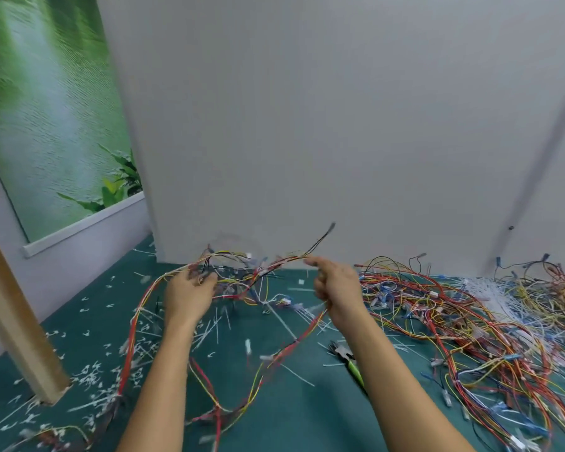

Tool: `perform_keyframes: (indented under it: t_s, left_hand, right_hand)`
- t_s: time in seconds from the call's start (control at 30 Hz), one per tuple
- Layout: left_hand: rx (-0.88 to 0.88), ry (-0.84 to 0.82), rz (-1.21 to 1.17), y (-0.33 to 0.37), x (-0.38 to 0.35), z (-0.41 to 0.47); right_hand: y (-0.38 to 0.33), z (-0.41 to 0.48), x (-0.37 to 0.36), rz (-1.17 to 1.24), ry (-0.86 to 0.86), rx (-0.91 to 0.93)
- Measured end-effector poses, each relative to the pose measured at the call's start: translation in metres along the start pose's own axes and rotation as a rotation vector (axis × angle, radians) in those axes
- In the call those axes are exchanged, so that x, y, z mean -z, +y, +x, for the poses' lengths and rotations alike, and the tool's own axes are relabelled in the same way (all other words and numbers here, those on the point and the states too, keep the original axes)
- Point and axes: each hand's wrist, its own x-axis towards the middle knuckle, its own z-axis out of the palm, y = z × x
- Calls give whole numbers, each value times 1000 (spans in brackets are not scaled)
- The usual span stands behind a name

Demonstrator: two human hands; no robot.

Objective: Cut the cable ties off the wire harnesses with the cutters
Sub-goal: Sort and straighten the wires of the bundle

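A wire harness (242, 275) of red, yellow and white wires is stretched in the air between my hands above the green table. My left hand (188, 295) grips a bunch of its wires at the left end. My right hand (335, 287) pinches a strand near its right end, where a thin black lead sticks up toward the wall. Long loops of the harness hang down to the table between my forearms. The cutters (348, 358), with a green handle, lie on the table just under my right forearm, partly hidden by it.
A big tangled pile of harnesses (470, 321) covers the table's right side. Cut white tie scraps (92, 376) litter the green table (307, 412). A wooden post (20, 337) stands at the left. A grey wall (307, 141) rises right behind the work area.
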Motion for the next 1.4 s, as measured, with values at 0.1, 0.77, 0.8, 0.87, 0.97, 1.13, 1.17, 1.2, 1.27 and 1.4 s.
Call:
perform_keyframes:
  t_s: [0.1,0.77,0.8,0.87,0.97,1.13,1.17,1.2,1.27,1.4]
  left_hand:
    - [24,-10,-69,1,6,0]
    - [-476,-52,-147,29,-13,-33]
    - [-426,-27,-107,26,-15,-30]
    - [-307,2,-44,21,-16,-24]
    - [-194,100,-38,13,-8,-11]
    - [-58,292,-96,-11,31,18]
    - [-37,325,-78,-15,36,21]
    - [-34,347,-59,-18,38,21]
    - [-101,300,21,-21,39,17]
    - [-141,-99,401,-12,30,7]
  right_hand:
    - [-7,8,10,13,41,44]
    - [-24,-7,41,249,80,249]
    - [-24,-9,44,208,65,245]
    - [-23,-13,52,273,115,235]
    - [-28,-12,66,327,139,247]
    - [-32,-17,93,421,183,240]
    - [-34,-17,99,412,180,224]
    - [-35,-18,103,416,175,212]
    - [-33,-19,107,466,158,200]
    - [-30,-20,99,299,39,109]
